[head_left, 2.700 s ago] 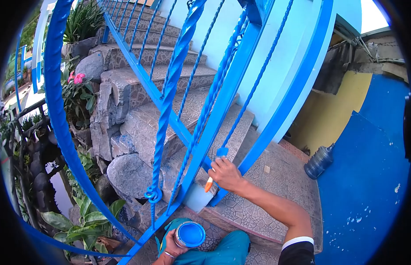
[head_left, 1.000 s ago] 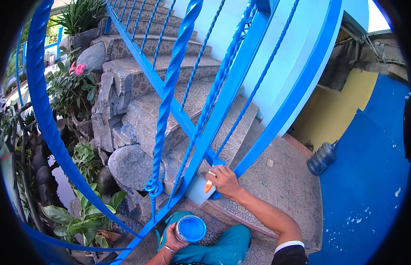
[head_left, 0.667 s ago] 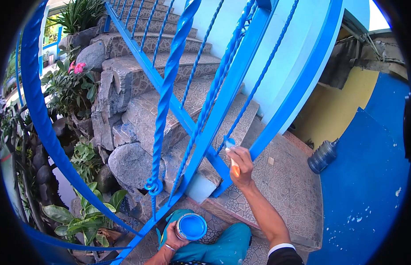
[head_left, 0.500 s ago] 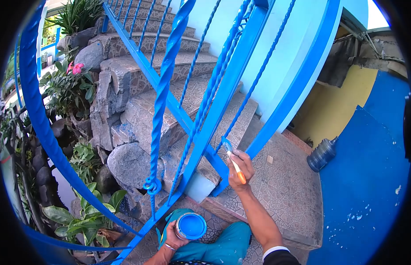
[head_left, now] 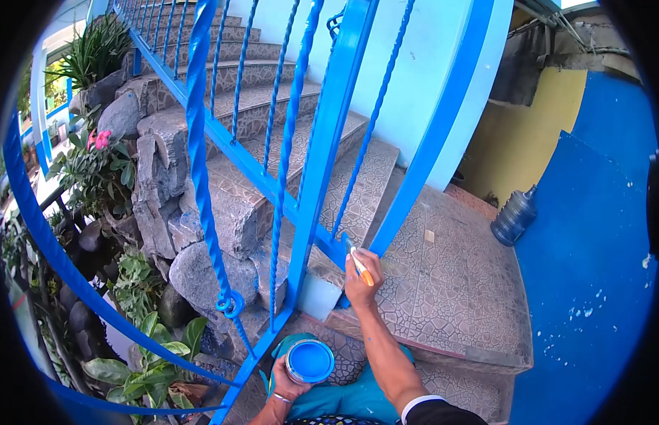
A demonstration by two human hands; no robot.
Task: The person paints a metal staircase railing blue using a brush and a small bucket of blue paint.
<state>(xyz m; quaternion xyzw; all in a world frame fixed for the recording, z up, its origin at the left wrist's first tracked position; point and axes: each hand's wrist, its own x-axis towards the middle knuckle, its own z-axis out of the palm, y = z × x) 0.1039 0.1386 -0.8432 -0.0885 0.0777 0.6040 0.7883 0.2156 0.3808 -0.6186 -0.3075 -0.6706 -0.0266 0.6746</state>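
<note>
My right hand [head_left: 363, 283] is closed on a paintbrush [head_left: 360, 266] with a white and orange handle. Its bristles touch or nearly touch the blue metal railing [head_left: 334, 244], low down where a twisted bar meets the slanted rail. Below and to the left, my left hand [head_left: 287, 382] grips an open can of blue paint [head_left: 310, 361], held upright above my lap. Part of that hand is hidden behind the can. Twisted blue bars [head_left: 287, 142] and a flat blue post [head_left: 329, 142] stand in front of me.
Stone-patterned steps [head_left: 273, 103] climb behind the railing, beside a light blue wall [head_left: 407, 92]. Rocks [head_left: 212, 273] and leafy plants [head_left: 141, 368] lie to the left. A large dark water jug [head_left: 514, 216] stands at right, beside a blue surface [head_left: 598, 248] with white spots.
My right hand has moved down and slightly left with the brush, toward the bar's lower end. The head view has shifted. The paint can stays in my left hand.
</note>
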